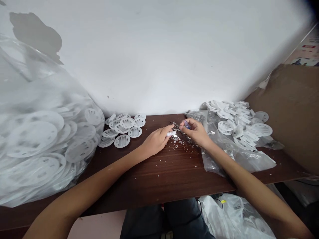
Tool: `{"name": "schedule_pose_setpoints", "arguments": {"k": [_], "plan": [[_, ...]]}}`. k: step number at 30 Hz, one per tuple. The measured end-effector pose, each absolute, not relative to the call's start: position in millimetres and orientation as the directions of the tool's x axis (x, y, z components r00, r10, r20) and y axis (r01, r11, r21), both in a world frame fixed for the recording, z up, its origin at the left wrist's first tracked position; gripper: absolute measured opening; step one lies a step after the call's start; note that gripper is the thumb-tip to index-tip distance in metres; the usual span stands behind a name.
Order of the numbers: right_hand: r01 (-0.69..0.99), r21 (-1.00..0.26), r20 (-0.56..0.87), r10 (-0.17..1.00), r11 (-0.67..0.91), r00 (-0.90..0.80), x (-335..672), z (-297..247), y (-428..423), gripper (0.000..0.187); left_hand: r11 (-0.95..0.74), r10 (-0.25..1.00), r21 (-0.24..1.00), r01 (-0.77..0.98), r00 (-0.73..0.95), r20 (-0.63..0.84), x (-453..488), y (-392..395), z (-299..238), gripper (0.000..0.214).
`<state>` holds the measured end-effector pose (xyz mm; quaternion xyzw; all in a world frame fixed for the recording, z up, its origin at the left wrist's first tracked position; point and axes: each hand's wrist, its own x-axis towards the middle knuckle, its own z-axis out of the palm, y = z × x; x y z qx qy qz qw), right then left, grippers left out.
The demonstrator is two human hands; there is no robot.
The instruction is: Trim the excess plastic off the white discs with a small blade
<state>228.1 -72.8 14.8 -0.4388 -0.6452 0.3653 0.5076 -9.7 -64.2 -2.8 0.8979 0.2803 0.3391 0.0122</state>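
Above the dark wooden table, my left hand [156, 141] is closed on a small white plastic piece [171, 133] that sticks out past the fingertips. My right hand [195, 132], just across from it, pinches a small purple object [186, 124]; the fingers cover much of it, so its kind does not show. The two hands are a short way apart. Between and below them lies a scatter of tiny shiny metal bits [176, 141].
Round white slotted plastic discs [122, 141] lie at the left, beside a big clear bag [74, 179] of larger discs. Flat plastic bags [219, 152] and a heap of white parts [245, 127] lie at the right, near a cardboard box [289, 116]. A white wall [159, 59] rises behind.
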Motion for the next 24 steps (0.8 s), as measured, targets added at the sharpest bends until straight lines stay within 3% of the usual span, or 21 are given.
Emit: {"name": "schedule_pose_setpoints", "arguments": {"k": [5, 9, 14, 24], "plan": [[-0.019, -0.994, 0.112, 0.982, 0.111, -0.155, 224.8, 18.2, -77.2, 0.028, -0.914, 0.238, -0.059, 0.401, 0.649, 0.723, -13.2, -65.4, 2.2, 0.028], [-0.074, -0.997, 0.04, 0.971, 0.024, -0.234, 222.9, 18.1, -78.6, 0.03, -0.896, 0.158, -0.163, 0.413, 0.64, 0.752, -12.0, -64.2, 5.4, 0.026], [-0.027, -0.997, 0.07, 0.974, 0.066, -0.214, 222.6, 16.5, -78.9, 0.033, -0.893, 0.151, -0.173, 0.415, 0.638, 0.755, -9.5, -63.2, 3.3, 0.034], [0.174, -0.947, 0.245, 0.958, 0.27, -0.151, 220.3, 16.7, -80.5, 0.032, -0.932, 0.107, -0.141, 0.332, 0.628, 0.77, -12.8, -66.7, 2.4, 0.022]]}}
